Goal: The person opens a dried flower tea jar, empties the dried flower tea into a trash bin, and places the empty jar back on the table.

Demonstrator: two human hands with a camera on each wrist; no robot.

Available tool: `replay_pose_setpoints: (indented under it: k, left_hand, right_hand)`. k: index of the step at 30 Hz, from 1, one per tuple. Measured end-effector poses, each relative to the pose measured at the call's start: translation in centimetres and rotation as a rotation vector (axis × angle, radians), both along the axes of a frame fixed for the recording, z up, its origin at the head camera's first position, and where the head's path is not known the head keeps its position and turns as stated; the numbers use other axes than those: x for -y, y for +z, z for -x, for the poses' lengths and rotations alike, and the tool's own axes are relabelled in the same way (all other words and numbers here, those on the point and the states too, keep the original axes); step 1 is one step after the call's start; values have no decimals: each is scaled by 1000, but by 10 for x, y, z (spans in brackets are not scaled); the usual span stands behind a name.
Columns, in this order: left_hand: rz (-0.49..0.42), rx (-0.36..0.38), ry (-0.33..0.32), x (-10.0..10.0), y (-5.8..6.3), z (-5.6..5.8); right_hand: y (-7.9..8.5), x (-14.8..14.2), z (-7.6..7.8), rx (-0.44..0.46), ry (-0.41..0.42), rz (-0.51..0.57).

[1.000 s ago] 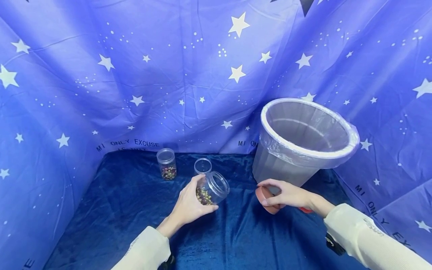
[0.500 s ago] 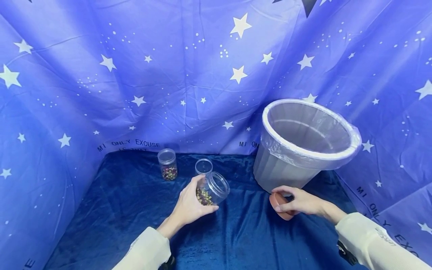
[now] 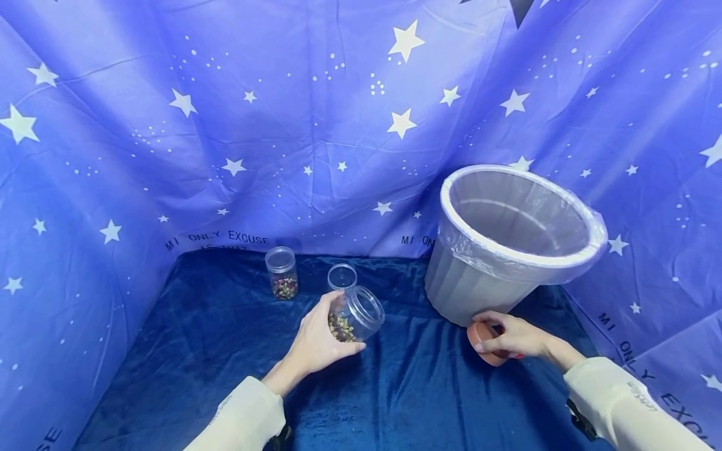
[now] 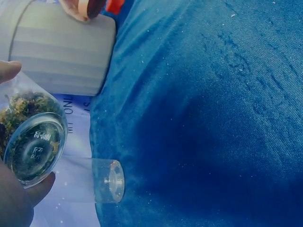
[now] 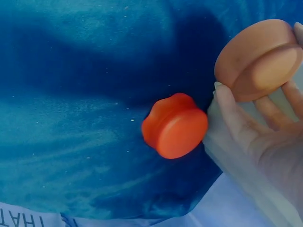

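Note:
My left hand (image 3: 316, 338) grips a clear jar (image 3: 366, 313) tilted to the right, its open mouth facing right and up. Mixed green, yellow and dark dried bits (image 4: 31, 106) lie inside it. Just behind stands another clear container (image 3: 341, 275), partly hidden by the held jar. My right hand (image 3: 519, 335) pinches a short, round terracotta-coloured piece (image 5: 258, 59), shaped like a shallow dish, near the bin's base. Below that hand a red scalloped round piece (image 5: 175, 126) rests on the cloth; in the head view the hand mostly hides it.
A large grey bin (image 3: 479, 291) with a clear plastic liner stands at the back right. At the back left is a clear lidded jar (image 3: 282, 275) partly filled with dried bits. Dark blue velvet cloth (image 3: 395, 401) covers the surface, and a starry curtain (image 3: 316, 125) surrounds it.
My right hand has moved to the right and slightly down with the terracotta-coloured piece, towards the front of the bin's base. The left hand and its jar stay almost still.

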State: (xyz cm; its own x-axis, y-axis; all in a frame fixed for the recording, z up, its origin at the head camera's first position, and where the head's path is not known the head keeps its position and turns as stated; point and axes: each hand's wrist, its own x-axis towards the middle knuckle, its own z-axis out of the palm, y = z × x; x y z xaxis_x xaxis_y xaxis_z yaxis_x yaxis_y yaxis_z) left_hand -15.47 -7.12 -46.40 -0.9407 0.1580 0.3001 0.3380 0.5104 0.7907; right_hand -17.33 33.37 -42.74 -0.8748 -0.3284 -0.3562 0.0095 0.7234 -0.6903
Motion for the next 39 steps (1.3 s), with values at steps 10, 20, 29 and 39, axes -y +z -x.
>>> replay_pose_setpoints:
  k: [10, 20, 29, 39]
  left_hand:
    - [-3, 14, -1, 0, 0, 0]
    - [-6, -2, 1, 0, -1, 1]
    - [6, -14, -5, 1, -4, 0]
    - [-10, -16, -21, 2, -3, -1]
  right_hand:
    - [-13, 0, -1, -86, 1, -87]
    - [-29, 3, -5, -305, 72, -340]
    - [-41, 7, -11, -368, 68, -423]
    - [-54, 12, -20, -420, 44, -444]
